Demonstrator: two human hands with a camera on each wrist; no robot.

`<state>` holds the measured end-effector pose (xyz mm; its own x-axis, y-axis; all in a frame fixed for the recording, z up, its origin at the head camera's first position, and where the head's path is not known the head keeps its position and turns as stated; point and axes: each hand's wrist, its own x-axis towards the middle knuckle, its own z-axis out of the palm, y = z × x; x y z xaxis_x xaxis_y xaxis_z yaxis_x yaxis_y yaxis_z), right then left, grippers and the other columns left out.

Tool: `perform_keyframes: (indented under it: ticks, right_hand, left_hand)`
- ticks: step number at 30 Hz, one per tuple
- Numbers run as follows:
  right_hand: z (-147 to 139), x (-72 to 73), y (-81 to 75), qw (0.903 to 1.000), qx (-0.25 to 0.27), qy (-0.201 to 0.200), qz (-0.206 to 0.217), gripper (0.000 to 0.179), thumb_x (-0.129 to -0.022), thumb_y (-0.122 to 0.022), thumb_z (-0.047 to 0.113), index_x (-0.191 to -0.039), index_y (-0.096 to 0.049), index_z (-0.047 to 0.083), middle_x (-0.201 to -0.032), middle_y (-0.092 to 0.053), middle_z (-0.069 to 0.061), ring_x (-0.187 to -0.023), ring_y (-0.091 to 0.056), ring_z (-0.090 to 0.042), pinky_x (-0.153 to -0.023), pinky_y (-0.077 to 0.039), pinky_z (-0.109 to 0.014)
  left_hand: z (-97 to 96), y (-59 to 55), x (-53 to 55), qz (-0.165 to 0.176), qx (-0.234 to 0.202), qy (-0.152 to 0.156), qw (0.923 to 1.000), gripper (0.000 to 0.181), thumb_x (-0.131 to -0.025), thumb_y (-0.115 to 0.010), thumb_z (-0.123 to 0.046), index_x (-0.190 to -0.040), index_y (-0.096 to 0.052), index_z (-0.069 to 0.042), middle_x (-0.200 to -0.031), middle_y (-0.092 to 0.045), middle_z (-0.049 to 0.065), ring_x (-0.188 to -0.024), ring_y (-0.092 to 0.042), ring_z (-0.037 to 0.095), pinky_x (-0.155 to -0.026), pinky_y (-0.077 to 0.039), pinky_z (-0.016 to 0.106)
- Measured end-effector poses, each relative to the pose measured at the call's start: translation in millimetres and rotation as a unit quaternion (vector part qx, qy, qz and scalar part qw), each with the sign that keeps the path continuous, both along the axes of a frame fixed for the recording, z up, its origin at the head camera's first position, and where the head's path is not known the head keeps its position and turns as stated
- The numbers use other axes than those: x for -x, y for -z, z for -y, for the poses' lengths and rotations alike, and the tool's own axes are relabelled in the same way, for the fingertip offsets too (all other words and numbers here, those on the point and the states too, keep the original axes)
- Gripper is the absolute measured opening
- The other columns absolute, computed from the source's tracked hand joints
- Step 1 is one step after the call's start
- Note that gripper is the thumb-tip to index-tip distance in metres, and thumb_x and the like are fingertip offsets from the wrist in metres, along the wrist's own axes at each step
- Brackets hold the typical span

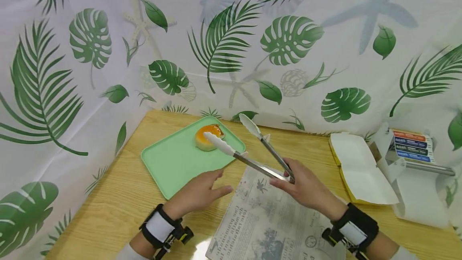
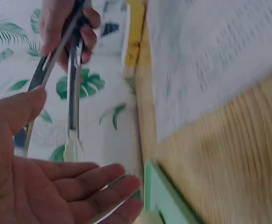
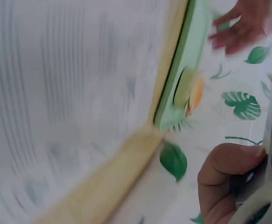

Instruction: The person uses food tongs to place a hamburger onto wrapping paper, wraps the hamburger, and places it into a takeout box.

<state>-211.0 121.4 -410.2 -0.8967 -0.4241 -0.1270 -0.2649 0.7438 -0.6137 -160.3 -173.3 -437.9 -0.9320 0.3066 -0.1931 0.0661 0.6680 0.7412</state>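
Note:
My right hand (image 1: 306,183) grips a pair of metal tongs (image 1: 254,165) with pale tips by the hinge end. The tongs' arms are spread apart and point toward the back left. One tip overlaps a round bun (image 1: 204,145) with a glossy orange top in the head view. The bun sits near the far right side of a light green tray (image 1: 169,163). My left hand (image 1: 196,193) is empty, held by the tray's near edge with thumb and fingers apart. In the left wrist view its palm (image 2: 28,196) shows, fingers extended.
Printed paper (image 1: 267,212) lies on the wooden table in front of me. An unfolded yellow box with a white inside (image 1: 364,163) stands at the right, beside a white holder with stacked coloured boxes (image 1: 413,147). A leaf-patterned curtain (image 1: 231,91) borders the table's back and left.

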Motion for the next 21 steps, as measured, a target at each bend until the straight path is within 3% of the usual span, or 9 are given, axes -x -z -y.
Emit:
perform_keyframes:
  ticks: [2, 4, 7, 10, 17, 21]
  right_hand:
    - [2.9, 16.9, -6.6, 0.9978, -0.039, -0.032, -0.043, 0.060, -0.093, -0.067, 0.054, -0.125, -0.056, 0.004, -0.090, -0.053, -0.008, -0.071, -0.047, -0.017, -0.058, -0.037, -0.029]
    - [8.7, 30.8, -11.7, 0.9925, -0.076, -0.055, -0.079, 0.056, -0.092, -0.068, 0.054, -0.117, -0.058, 0.004, -0.089, -0.056, -0.009, -0.073, -0.050, -0.017, -0.059, -0.039, -0.030]
    - [18.6, 46.1, -15.3, 0.9836, -0.120, -0.075, -0.112, 0.056, -0.091, -0.071, 0.052, -0.116, -0.060, 0.003, -0.093, -0.062, -0.011, -0.076, -0.055, -0.018, -0.063, -0.045, -0.031]
    - [28.1, 56.0, -15.7, 0.9772, -0.146, -0.094, -0.122, 0.060, -0.092, -0.070, 0.051, -0.122, -0.060, 0.000, -0.096, -0.065, -0.011, -0.077, -0.059, -0.017, -0.065, -0.049, -0.033]
    - [47.1, 68.9, -5.3, 0.9757, -0.163, -0.105, -0.101, 0.062, -0.094, -0.067, 0.052, -0.124, -0.061, -0.003, -0.101, -0.068, -0.015, -0.081, -0.062, -0.020, -0.069, -0.051, -0.037]
    - [55.3, 74.3, -1.4, 0.9755, -0.170, -0.103, -0.095, 0.062, -0.095, -0.066, 0.051, -0.124, -0.061, -0.003, -0.101, -0.067, -0.014, -0.078, -0.060, -0.020, -0.067, -0.048, -0.036]
  left_hand:
    - [19.9, 3.3, -3.2, -0.041, 0.088, -0.019, 0.9951, 0.070, -0.100, -0.060, -0.047, -0.148, -0.048, 0.003, -0.149, -0.055, 0.023, -0.139, -0.052, 0.040, -0.113, -0.045, 0.054]
    - [35.4, 6.5, -7.2, -0.068, 0.154, -0.035, 0.9851, 0.064, -0.098, -0.065, -0.042, -0.142, -0.055, 0.003, -0.142, -0.060, 0.023, -0.133, -0.057, 0.040, -0.109, -0.049, 0.053]
    - [50.0, 11.1, -12.8, -0.093, 0.210, -0.043, 0.9722, 0.059, -0.095, -0.069, -0.041, -0.135, -0.060, 0.002, -0.134, -0.066, 0.021, -0.124, -0.062, 0.039, -0.101, -0.054, 0.052]
    - [56.3, 15.5, -15.5, -0.090, 0.213, -0.042, 0.9720, 0.060, -0.094, -0.071, -0.041, -0.134, -0.061, 0.003, -0.134, -0.065, 0.022, -0.124, -0.062, 0.039, -0.102, -0.053, 0.052]
    - [59.8, 20.2, -16.7, -0.064, 0.191, -0.029, 0.9790, 0.059, -0.095, -0.070, -0.040, -0.133, -0.062, 0.004, -0.135, -0.064, 0.023, -0.127, -0.060, 0.040, -0.107, -0.050, 0.052]
    - [61.1, 20.7, -17.3, -0.052, 0.201, -0.017, 0.9780, 0.058, -0.095, -0.070, -0.043, -0.129, -0.065, 0.003, -0.130, -0.067, 0.022, -0.124, -0.062, 0.039, -0.104, -0.052, 0.052]
